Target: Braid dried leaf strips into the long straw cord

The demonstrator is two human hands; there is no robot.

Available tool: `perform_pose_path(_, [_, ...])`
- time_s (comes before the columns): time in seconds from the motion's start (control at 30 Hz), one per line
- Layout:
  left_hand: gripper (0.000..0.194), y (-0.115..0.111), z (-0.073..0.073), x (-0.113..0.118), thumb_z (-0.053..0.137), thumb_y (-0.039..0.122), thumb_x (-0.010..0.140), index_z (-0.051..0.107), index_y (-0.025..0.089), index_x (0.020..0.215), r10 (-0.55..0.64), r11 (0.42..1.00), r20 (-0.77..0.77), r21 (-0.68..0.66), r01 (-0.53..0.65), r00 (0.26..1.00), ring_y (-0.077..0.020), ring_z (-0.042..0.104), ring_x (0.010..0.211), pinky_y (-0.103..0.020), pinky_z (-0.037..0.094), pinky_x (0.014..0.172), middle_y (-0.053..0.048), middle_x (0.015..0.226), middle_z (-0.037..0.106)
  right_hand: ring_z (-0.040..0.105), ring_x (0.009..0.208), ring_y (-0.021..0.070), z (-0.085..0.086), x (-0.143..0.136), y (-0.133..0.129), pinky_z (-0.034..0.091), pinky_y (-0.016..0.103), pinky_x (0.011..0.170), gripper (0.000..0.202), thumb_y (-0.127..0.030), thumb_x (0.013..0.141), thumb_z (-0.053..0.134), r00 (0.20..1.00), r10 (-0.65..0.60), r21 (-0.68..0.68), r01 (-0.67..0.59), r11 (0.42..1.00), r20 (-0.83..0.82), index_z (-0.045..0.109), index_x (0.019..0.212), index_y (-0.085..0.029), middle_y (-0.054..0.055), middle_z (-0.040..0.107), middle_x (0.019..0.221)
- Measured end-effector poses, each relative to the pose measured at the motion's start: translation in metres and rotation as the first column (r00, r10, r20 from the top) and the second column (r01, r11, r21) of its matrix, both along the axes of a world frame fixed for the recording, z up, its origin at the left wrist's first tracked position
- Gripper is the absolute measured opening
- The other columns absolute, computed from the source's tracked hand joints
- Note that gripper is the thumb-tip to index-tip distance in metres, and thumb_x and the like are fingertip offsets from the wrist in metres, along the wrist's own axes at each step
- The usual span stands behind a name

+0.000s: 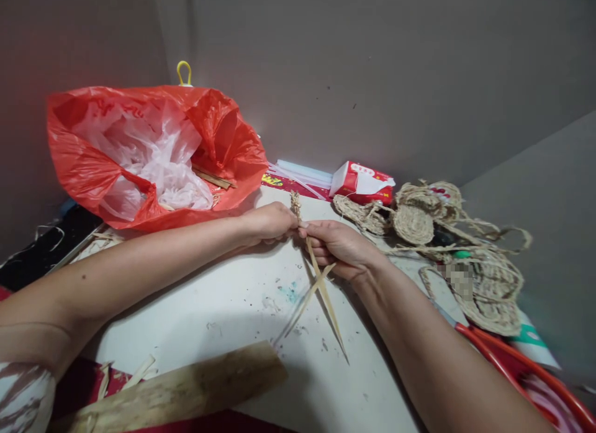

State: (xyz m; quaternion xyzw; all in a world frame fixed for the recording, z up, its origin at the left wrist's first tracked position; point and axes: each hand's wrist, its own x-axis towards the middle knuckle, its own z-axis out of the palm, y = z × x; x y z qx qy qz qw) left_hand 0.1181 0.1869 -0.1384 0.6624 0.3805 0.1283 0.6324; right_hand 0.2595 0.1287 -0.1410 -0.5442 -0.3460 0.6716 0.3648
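Over the white tabletop (223, 302), my left hand (274, 223) and my right hand (336, 245) meet, fingertips close together. Both are closed on a narrow straw braid (295, 202), whose knobbly plaited end sticks up past the fingers. Below my right hand, loose flat pale strips (327, 301) hang from the braid and cross each other, tapering to points. The exact spot where the fingers pinch the strips is partly hidden.
At left stands a red plastic bag (158, 215) with white film inside. Coiled braided straw pieces (413, 225) lie at right, near red-handled scissors (484, 346). A tissue pack (358, 181) sits at the back. A broad dried stalk piece (186, 389) lies in front.
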Motion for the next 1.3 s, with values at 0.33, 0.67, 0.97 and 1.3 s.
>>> perform_pose_path(0.33, [0.024, 0.012, 0.004, -0.007, 0.045, 0.011, 0.078, 0.069, 0.011, 0.076, -0.186, 0.9, -0.152, 0.37, 0.23, 0.971, -0.0097, 0.052, 0.064, -0.019, 0.037, 0.064, -0.003, 0.072, 0.067, 0.015, 0.037, 0.0041, 0.002, 0.009, -0.002, 0.009, 0.018, 0.036, 0.024, -0.038, 0.07, 0.066, 0.964, 0.131, 0.074, -0.152, 0.986, 0.23, 0.056, 0.068, -0.016, -0.011, 0.026, 0.043])
perform_pose_path(0.67, [0.022, 0.008, 0.001, -0.006, 0.051, 0.024, 0.081, 0.054, 0.016, 0.061, -0.165, 0.98, -0.077, 0.101, 0.173, 0.983, -0.0052, 0.019, 0.034, -0.022, 0.013, 0.037, 0.007, 0.041, 0.028, 0.037, 0.051, 0.0115, 0.007, 0.005, -0.004, 0.028, 0.023, 0.047, 0.017, -0.029, 0.073, 0.058, 0.705, 0.007, 0.28, -0.291, 0.915, 0.709, 0.062, 0.061, -0.017, -0.001, 0.051, 0.054])
perform_pose_path(0.97, [0.024, 0.006, -0.003, -0.005, 0.052, 0.016, 0.08, 0.05, 0.014, 0.056, -0.064, 0.992, 0.015, 0.106, 0.062, 0.998, -0.0029, 0.024, 0.036, -0.02, 0.014, 0.038, 0.007, 0.043, 0.036, 0.03, 0.043, 0.0092, 0.02, 0.005, -0.009, 0.02, 0.024, 0.043, 0.02, -0.024, 0.076, 0.053, 0.617, -0.071, 0.248, -0.206, 0.947, 0.784, 0.06, 0.058, -0.017, -0.005, 0.039, 0.045])
perform_pose_path(1.3, [0.027, 0.003, 0.004, -0.004, 0.051, 0.009, 0.078, 0.044, 0.016, 0.053, 0.062, 0.963, 0.052, -0.266, -0.046, 0.997, -0.003, 0.022, 0.032, -0.019, 0.01, 0.035, 0.007, 0.038, 0.029, 0.059, 0.067, 0.0222, 0.006, -0.034, -0.023, 0.036, 0.03, 0.059, 0.025, -0.021, 0.087, 0.041, 0.289, -0.139, 0.253, -0.408, 0.877, 0.947, 0.064, 0.078, -0.016, 0.012, 0.066, 0.073])
